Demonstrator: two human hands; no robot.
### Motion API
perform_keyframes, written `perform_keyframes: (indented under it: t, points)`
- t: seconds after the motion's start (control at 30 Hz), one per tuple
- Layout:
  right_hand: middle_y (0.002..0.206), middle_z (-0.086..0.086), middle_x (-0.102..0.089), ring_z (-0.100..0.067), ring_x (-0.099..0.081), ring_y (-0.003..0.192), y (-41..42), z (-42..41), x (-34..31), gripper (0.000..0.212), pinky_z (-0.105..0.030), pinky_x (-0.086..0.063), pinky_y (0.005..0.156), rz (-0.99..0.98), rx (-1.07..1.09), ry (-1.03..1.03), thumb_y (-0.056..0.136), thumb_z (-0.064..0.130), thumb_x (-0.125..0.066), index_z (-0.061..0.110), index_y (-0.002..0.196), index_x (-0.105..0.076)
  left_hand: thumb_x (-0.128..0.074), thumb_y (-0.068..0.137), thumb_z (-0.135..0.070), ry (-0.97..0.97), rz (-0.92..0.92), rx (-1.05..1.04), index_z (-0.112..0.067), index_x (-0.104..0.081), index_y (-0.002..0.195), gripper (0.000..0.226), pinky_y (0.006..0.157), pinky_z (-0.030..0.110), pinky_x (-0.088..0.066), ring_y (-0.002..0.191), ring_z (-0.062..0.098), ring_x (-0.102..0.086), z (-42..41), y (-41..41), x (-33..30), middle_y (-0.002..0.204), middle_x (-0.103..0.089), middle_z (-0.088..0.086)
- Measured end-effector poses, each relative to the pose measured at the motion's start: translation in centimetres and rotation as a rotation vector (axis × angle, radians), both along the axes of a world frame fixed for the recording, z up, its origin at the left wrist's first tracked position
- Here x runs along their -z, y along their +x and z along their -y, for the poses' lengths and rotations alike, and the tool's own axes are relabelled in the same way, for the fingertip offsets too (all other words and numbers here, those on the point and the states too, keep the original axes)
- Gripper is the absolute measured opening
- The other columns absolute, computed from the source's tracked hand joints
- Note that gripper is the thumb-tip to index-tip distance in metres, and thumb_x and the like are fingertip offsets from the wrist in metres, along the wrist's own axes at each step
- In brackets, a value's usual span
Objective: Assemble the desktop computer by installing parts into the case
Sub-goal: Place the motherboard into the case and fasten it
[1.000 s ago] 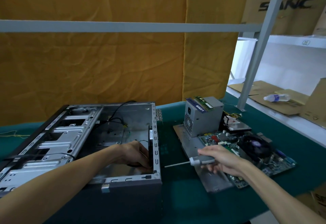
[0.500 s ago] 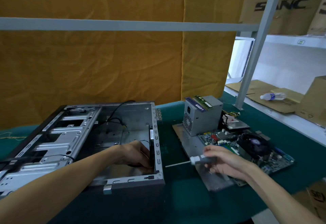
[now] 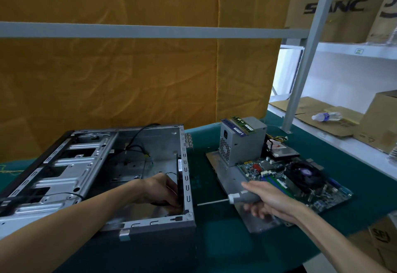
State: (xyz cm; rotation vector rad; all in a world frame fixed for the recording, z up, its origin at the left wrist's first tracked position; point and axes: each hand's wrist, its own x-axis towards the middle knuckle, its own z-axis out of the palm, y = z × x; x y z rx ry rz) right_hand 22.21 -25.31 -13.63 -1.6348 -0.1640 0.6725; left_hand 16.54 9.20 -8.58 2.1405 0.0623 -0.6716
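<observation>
So the right hand has its fingers wrapped round the grey handle of the screwdriver, shaft lying nearly flat with the tip pointing left, straight at the outside of the case wall. The tip sits just short of that wall, not touching it as far as I can see.

On the other side of that same wall, the left hand is down inside the case with its fingers curled on a black fan that stands on edge flat against the inner face. So the fan is right at the left fingertips and across the wall from the screwdriver tip. That's the whole thing really: shaft axis runs left-right, wall and fan stand square to it. My guess is the next move is driving a screw through the wall into the fan frame, right hand doing the work. Can't make out a screw on the tip, too small.

Farther off past the right fingers: the motherboard with its cooler, lying on a metal panel, then the PSU behind it, all outside the case.
</observation>
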Motion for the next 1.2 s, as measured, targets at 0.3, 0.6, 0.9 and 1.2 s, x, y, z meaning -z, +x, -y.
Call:
perform_keyframes:
  t: [0.3,0.6,0.9,1.2]
  points:
    - [0.080,-0.015,-0.063,-0.026,-0.062,0.060,-0.7,-0.4,0.3,0.032,-0.028,-0.043,0.042,-0.001,0.067,0.004,0.096,0.028,-0.071,0.007,0.113,-0.053,-0.079,0.081,0.002,-0.022,0.004,-0.011,-0.013,-0.080,0.076,0.016,0.072,0.022,-0.056,0.079,0.015,-0.074,0.1,-0.1,-0.1,0.092,-0.078,0.013]
    - [0.086,-0.019,-0.066,-0.029,-0.064,0.063,-0.6,-0.4,-0.6,0.026,-0.029,-0.046,0.044,-0.044,0.045,0.079,0.094,0.025,-0.074,0.008,0.102,-0.056,-0.080,0.080,0.001,-0.034,-0.010,-0.018,-0.016,-0.082,0.076,0.018,0.085,0.030,-0.060,0.090,0.021,-0.076,-0.2,0.2,0.3,0.095,-0.079,0.011]
    - [0.087,-0.016,-0.061,-0.027,-0.062,0.062,-0.3,-0.1,-1.7,0.024,-0.031,-0.048,0.046,-0.047,0.027,0.112,0.093,0.015,-0.072,0.006,0.108,-0.055,-0.083,0.078,-0.002,0.005,0.003,-0.019,-0.013,-0.082,0.083,0.012,0.097,0.038,-0.058,0.101,0.026,-0.074,-0.3,0.4,0.4,0.100,-0.079,0.010]
    - [0.084,-0.016,-0.066,-0.024,-0.060,0.062,-0.5,0.2,-2.1,0.023,-0.029,-0.049,0.045,-0.055,0.013,0.098,0.093,0.008,-0.070,0.007,0.109,-0.054,-0.079,0.083,-0.001,-0.020,-0.030,-0.024,-0.018,-0.083,0.073,0.020,0.081,0.023,-0.057,0.090,0.017,-0.075,0.0,0.2,-0.2,0.095,-0.079,0.006]
